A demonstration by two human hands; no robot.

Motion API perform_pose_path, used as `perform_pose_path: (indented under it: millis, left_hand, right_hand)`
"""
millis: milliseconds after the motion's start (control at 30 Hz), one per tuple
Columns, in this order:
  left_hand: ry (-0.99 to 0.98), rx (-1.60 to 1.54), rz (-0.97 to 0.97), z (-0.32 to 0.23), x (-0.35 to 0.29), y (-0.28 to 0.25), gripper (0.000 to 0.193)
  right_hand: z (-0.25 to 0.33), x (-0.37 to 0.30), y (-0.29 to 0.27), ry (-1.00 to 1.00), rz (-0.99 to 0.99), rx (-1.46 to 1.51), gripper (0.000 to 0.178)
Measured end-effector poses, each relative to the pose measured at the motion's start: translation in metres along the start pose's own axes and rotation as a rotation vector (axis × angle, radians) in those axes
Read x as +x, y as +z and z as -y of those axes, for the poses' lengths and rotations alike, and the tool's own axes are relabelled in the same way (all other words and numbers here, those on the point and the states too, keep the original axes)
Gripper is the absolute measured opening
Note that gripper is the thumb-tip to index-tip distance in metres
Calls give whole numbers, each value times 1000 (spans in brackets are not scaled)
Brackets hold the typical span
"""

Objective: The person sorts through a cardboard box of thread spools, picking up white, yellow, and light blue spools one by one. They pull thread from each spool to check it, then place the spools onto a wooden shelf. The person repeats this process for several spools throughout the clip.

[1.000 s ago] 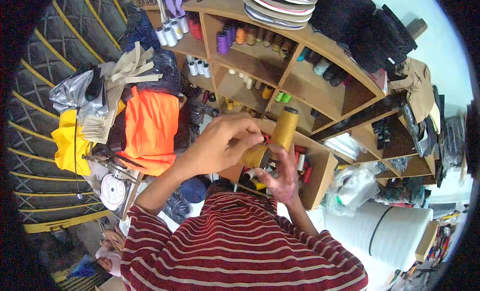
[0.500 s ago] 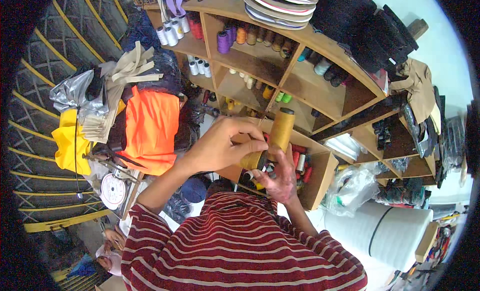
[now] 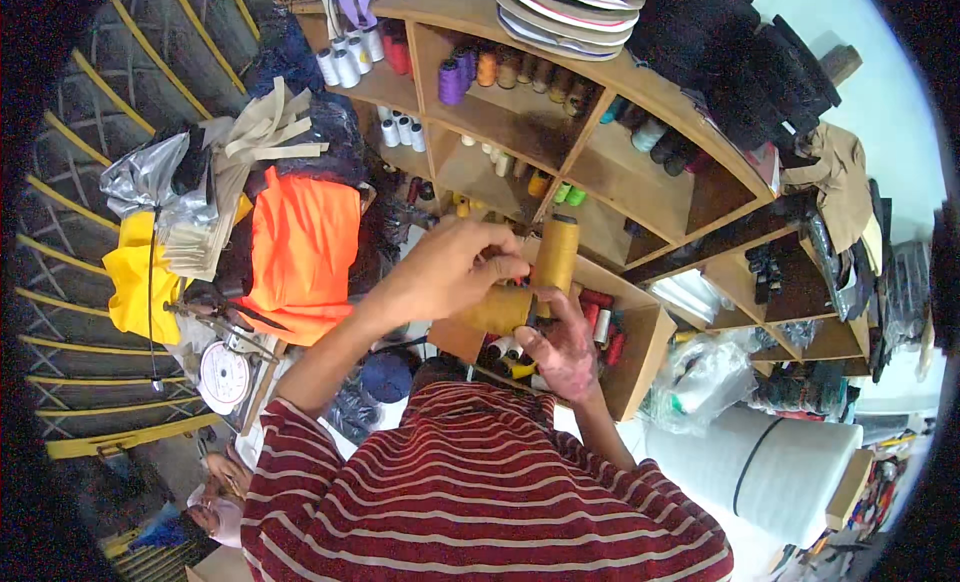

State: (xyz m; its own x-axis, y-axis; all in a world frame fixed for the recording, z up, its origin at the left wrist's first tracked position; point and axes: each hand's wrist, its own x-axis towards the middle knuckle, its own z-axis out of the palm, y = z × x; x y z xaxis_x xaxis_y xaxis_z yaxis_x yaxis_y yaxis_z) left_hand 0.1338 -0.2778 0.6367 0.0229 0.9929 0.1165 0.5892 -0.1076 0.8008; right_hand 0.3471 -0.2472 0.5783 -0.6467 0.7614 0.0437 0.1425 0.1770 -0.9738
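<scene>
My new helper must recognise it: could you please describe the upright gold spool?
Below the wooden shelves, find the open cardboard box. Over it, the right hand holds the upright gold spool. Its dark end points up; the other gold spool points sideways.

Orange cloth [image 3: 303, 257] near yellow cloth [image 3: 132, 267]; silvery sheet [image 3: 147, 179], perhaps plastic.

Most likely a sewing workshop: inside an open brown wooden shelf unit [image 3: 640, 196], upright cones of purple thread [image 3: 451, 83] and white thread [image 3: 345, 68]; on top, stacked flat round beige-and-white rolls [image 3: 570, 24]; left of it, bright orange fabric [image 3: 303, 252]; before it, a brown cardboard box [image 3: 641, 364] of spools [image 3: 614, 349].
</scene>
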Motion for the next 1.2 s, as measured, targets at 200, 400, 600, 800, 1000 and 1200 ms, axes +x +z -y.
perform_pose_path:
  millis: [200,400,600,800,1000,1200]
  left_hand:
    - [15,-56,356,24,15,-14,20]
    - [10,-46,-3,4,12,-19,28]
    - [281,116,-33,-9,-21,-20,40]
    - [199,57,124,4,-27,-27,47]
    - [204,-128,226,2,-22,-42,42]
    - [224,-130,294,3,-19,-45,46]
  right_hand:
    - [-15,-3,13,-24,-32,79,38]
    - [-19,-4,16,196,-50,229,39]
    - [-34,-3,19,427,-162,518,56]
    - [-44,-4,20,360,-87,435,57]
    - [-50,-2,9,22,104,237,42]
    - [-45,4,2,-107,159,115,28]
